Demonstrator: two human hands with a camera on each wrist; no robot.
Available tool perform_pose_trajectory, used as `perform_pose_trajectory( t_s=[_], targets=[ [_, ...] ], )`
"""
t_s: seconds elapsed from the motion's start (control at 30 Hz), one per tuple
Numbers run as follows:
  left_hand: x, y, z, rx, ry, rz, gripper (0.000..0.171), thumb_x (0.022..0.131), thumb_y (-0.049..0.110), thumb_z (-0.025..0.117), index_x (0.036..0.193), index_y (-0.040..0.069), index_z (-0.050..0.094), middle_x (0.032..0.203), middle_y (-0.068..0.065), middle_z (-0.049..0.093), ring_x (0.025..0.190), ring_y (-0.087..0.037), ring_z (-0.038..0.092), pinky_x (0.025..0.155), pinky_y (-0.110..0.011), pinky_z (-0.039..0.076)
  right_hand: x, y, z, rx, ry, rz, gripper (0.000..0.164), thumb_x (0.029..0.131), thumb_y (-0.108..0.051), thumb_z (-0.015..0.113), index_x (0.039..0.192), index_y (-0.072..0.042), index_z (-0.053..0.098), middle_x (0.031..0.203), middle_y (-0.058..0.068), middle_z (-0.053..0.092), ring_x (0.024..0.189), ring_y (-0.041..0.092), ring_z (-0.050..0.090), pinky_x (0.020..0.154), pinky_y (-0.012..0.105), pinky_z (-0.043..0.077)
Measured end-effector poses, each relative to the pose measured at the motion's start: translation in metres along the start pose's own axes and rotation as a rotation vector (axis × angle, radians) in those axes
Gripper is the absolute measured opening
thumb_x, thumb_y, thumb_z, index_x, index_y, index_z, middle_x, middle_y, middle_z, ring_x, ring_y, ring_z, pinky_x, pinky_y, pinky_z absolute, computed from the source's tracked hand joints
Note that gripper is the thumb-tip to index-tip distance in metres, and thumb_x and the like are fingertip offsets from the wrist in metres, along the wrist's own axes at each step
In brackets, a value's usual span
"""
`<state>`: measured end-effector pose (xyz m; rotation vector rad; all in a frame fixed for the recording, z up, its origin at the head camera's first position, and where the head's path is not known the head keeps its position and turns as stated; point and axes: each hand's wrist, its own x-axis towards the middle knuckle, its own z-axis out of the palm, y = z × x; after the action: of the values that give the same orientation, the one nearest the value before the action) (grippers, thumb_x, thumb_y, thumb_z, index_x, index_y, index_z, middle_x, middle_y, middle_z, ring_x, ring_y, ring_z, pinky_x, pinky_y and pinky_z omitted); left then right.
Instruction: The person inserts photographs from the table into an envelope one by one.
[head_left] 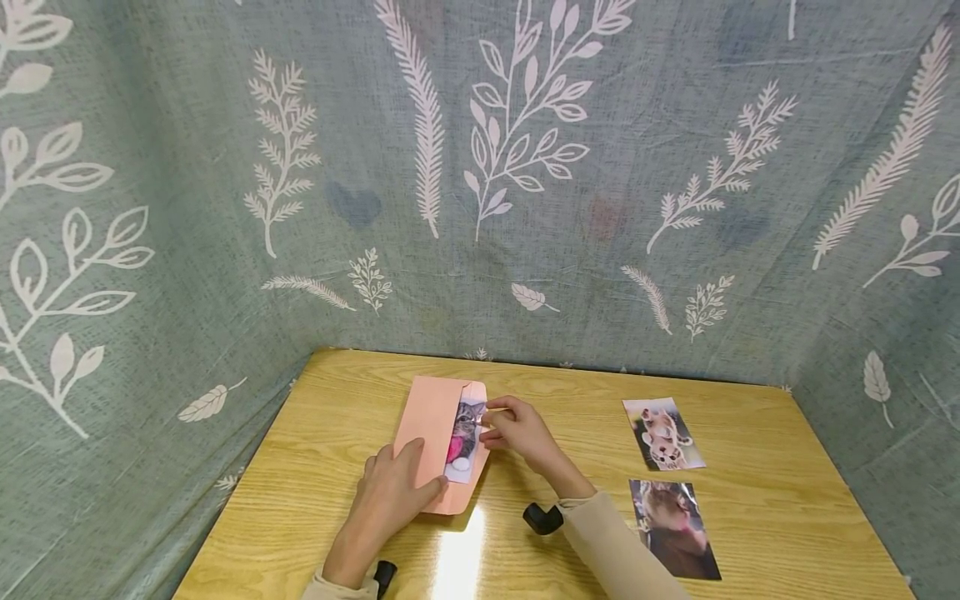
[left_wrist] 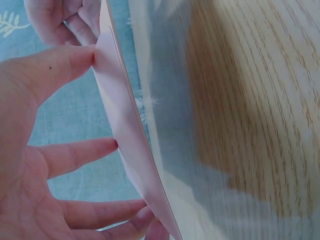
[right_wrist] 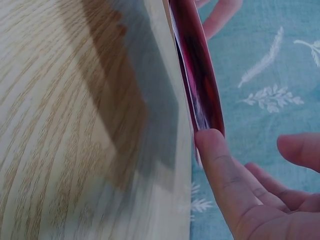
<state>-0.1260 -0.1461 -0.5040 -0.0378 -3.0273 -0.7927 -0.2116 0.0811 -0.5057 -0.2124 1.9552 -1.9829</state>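
A pink envelope (head_left: 435, 408) lies on the table with its open side to the right. Partly out of that opening shows a photo of a grey tabby cat (head_left: 467, 433), a bright pink patch below its head; its left part is hidden inside. My left hand (head_left: 386, 496) presses spread fingertips on the envelope (left_wrist: 120, 95), near its lower half. At the opening, my right hand (head_left: 525, 435) reaches in from the right. One fingertip (right_wrist: 212, 140) of it touches the photo's outer edge, while another finger stands apart from it.
Two more photos lie at the right of the wooden table (head_left: 315, 433): a kitten on its back (head_left: 663, 433) and, nearer, a dark animal picture (head_left: 675, 529). A leaf-patterned cloth (head_left: 465, 292) hangs behind and at both sides. Black camera mounts (head_left: 543, 518) sit at the wrists.
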Motion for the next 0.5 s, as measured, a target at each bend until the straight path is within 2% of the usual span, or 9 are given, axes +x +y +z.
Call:
perform_pose_trajectory(
  t_s=[0.5],
  targets=[
    [0.001, 0.001, 0.001, -0.009, 0.001, 0.001, 0.07, 0.082, 0.05, 0.077, 0.137, 0.01, 0.06, 0.13, -0.026, 0.055, 0.115, -0.05, 0.05, 0.084, -0.065, 0.045, 0.011, 0.002, 0.011, 0.045, -0.021, 0.017, 0.039, 0.103, -0.013, 0.055, 0.132, 0.014, 0.049, 0.123, 0.031, 0.06, 0.101, 0.043, 0.066, 0.085, 0.045, 0.055]
  ],
)
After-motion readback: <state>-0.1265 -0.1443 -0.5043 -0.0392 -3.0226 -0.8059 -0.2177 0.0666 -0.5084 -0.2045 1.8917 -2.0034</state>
